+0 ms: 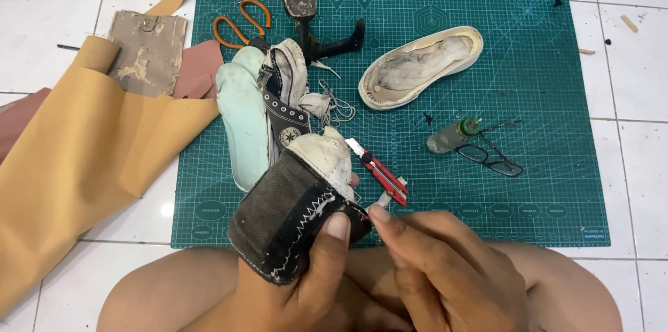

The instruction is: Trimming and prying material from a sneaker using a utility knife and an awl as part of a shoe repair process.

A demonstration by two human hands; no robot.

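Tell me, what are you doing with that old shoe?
A person sits on a tiled floor by a green cutting mat. The left hand holds a dark, worn shoe upper with white zigzag stitching, and the right hand pinches at its edge. On the mat lie a red utility knife, a detached sole, orange-handled scissors, glasses and a small bottle. Tan leather lies alongside.

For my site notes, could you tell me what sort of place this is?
Probably a home shoe-repair spot on a tiled floor: a green cutting mat, a detached sole, orange-handled scissors.
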